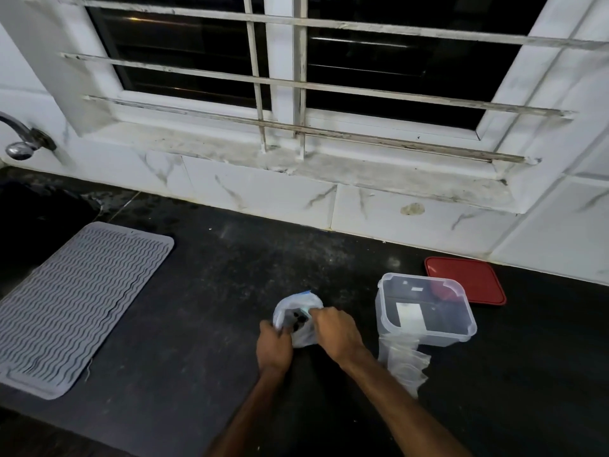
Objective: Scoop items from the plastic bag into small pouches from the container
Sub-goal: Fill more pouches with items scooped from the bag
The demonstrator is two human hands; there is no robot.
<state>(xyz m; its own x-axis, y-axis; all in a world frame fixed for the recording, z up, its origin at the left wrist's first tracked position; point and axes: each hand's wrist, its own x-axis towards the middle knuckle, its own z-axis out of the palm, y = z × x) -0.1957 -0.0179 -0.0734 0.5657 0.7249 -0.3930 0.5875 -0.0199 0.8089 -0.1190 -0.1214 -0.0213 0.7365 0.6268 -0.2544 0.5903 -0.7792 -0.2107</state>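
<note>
The plastic bag (296,303) stands on the black counter (214,291), a little to the left of the clear container (384,311) and not touching it. The bag is small, whitish, half transparent and crumpled, with a thin blue edge at its top. Some dark round items show through its open mouth. The left hand (275,346) grips the side of the bag farther from the container, with curled fingers. The right hand (334,333) holds the mouth of the bag on the side nearer the container, its fingers bent around the plastic. A strip of clear small pouches (403,364) hangs at the front wall of the container, down onto the counter. A red lid (468,282) lies flat just behind the container. A grey wavy mat (75,305) lies far to the left of the container.
</note>
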